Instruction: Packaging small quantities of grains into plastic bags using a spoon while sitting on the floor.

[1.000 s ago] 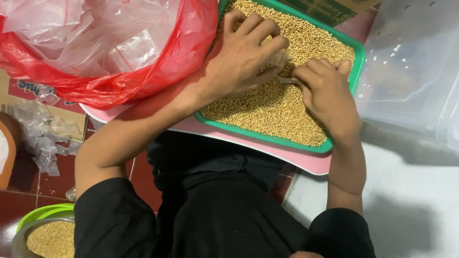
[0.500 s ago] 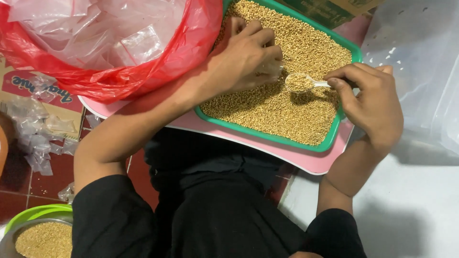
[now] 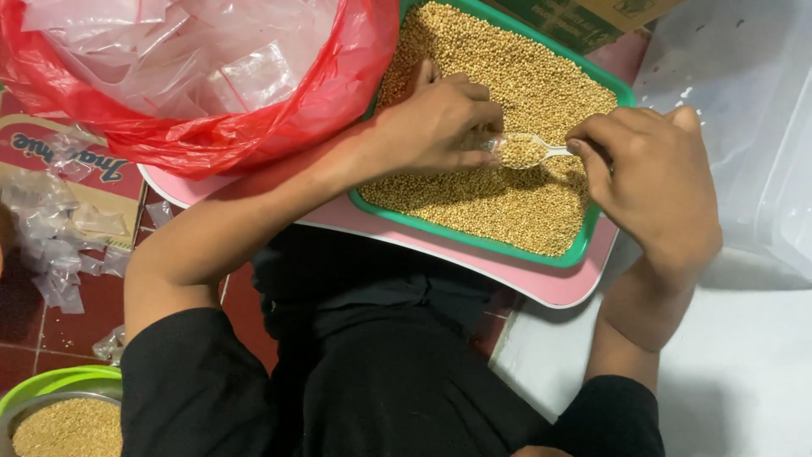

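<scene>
A green tray (image 3: 474,242) filled with small yellow-brown grains (image 3: 507,207) rests on a pink tray (image 3: 554,286) over my lap. My right hand (image 3: 660,182) pinches the handle of a clear plastic spoon (image 3: 526,151), whose bowl is heaped with grains just above the pile. Over the tray's middle, my left hand (image 3: 440,123) is curled, its fingertips pinching what looks like a small clear plastic bag against the tip of the spoon. Most of that bag is hidden by the fingers.
A red plastic bag (image 3: 279,127) stuffed with clear plastic bags lies at the upper left, touching the green tray. A clear plastic container (image 3: 753,110) stands to the right, a cardboard box (image 3: 592,21) behind. A green bowl of grains (image 3: 59,419) sits at the lower left.
My right hand has drawn away to the right and lifted a spoonful of grains from the pile. The left hand stays over the tray, now meeting the spoon's bowl.
</scene>
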